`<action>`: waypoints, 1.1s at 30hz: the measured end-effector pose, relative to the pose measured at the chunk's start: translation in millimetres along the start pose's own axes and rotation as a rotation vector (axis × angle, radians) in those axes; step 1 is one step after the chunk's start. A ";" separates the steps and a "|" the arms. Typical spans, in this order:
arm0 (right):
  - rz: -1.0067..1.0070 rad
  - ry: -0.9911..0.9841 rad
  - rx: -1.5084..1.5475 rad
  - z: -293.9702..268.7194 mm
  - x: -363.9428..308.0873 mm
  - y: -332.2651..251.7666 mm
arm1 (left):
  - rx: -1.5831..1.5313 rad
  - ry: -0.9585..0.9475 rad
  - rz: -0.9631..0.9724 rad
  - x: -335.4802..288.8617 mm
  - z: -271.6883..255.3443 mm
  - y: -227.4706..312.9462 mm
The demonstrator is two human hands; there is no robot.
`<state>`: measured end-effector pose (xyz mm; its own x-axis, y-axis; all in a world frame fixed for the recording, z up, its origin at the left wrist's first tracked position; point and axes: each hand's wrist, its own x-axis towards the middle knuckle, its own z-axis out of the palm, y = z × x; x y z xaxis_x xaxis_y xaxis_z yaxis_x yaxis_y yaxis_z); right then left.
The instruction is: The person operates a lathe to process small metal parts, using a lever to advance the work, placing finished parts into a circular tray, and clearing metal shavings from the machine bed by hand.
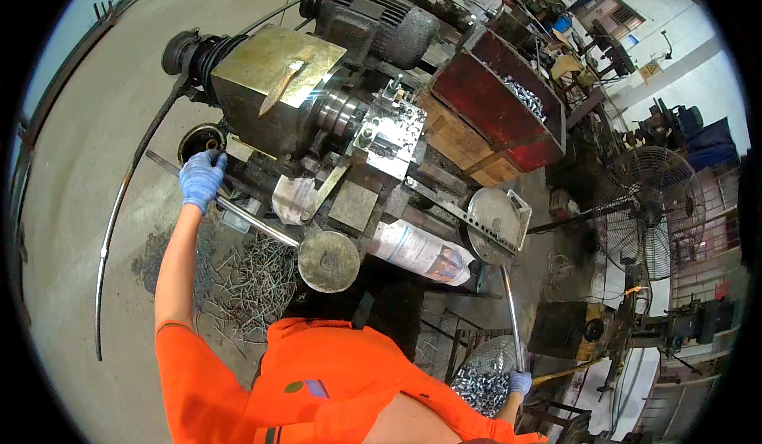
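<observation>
My left hand (202, 178), in a blue glove, reaches to the rim of a dark round cup (200, 138) at the machine's left end. Its fingers look curled in; what they hold is hidden. A shiny metal bar (258, 222) runs from beside that wrist to a round metal disc (329, 261). At the lower right, my gloved right hand (520, 382) is closed round the lower end of a long steel lever (512, 313), which slants up to a larger disc (496, 218). Between them, the lathe-like machine (274, 87) carries a chuck (340, 115) and a shiny tooling block (393, 130).
A red bin (500, 99) of small metal parts stands behind the tooling. More parts fill a mesh basket (482, 376) beside my right hand. Metal shavings (254, 281) cover floor at left. A brush (282, 87) lies on the headstock; a large fan (651, 206) stands right.
</observation>
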<state>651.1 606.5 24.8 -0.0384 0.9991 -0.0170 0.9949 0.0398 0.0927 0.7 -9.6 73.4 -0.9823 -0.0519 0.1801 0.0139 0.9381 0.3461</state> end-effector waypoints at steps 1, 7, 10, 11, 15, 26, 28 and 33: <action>-0.002 0.004 0.000 -1.1 -1.9 0.4 | -0.011 -0.012 -0.008 -0.1 -2.8 3.3; 0.015 -0.007 0.017 -0.6 -5.2 1.7 | -0.005 0.000 0.002 0.7 0.6 -0.9; 0.011 -0.039 0.037 -11.7 -14.8 -8.2 | 0.034 -0.016 -0.023 2.1 1.1 -1.7; 0.027 -0.027 0.041 -15.9 -19.3 -13.6 | 0.050 -0.027 -0.036 2.4 2.3 -2.2; 0.058 -0.012 0.025 -5.8 -12.6 -4.9 | 0.031 -0.031 -0.026 4.0 6.1 -4.6; 0.084 -0.016 0.003 0.9 -11.2 0.5 | -0.003 -0.014 -0.006 0.8 0.4 0.8; 0.115 -0.039 0.011 -4.9 -15.3 -6.6 | 0.007 -0.021 -0.010 2.3 2.7 -2.8; 0.124 -0.057 0.013 -7.9 -18.6 -7.0 | 0.030 -0.004 0.007 5.0 8.6 -8.0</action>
<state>644.1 587.7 32.3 0.0903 0.9940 -0.0625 0.9928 -0.0849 0.0842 -6.0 -14.4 63.6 -0.9829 -0.0441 0.1786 0.0150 0.9483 0.3169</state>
